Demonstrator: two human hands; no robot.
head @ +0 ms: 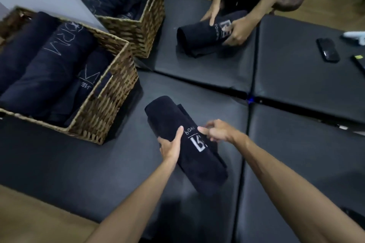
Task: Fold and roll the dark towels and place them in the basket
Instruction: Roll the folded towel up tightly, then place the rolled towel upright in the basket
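Item: rolled dark towel (185, 144) — lies on the black padded mat (296, 163), long axis running from 11 o'clock to 5 o'clock, just to the 4 o'clock side of the wicker basket (102, 108); pale lettering faces up near its middle; a loose flap shows along its 2 o'clock edge.

Handling, as judged: soft, light, not fragile; the roll will slacken if let go, so best taken across the middle with the flap trapped under the fingers.

Left hand (170, 147): curled round the roll's 8 o'clock flank, thumb laid over the top, gripping the towel; forearm enters from 6 o'clock.

Right hand (216, 131): fingers bent, tips at the lettering on the 2 o'clock side, apparently pinching the flap — the grip partly hidden.

Basket: already holds several rolled towels (49, 65); a mirror (197, 25) at 12 o'clock repeats the scene.
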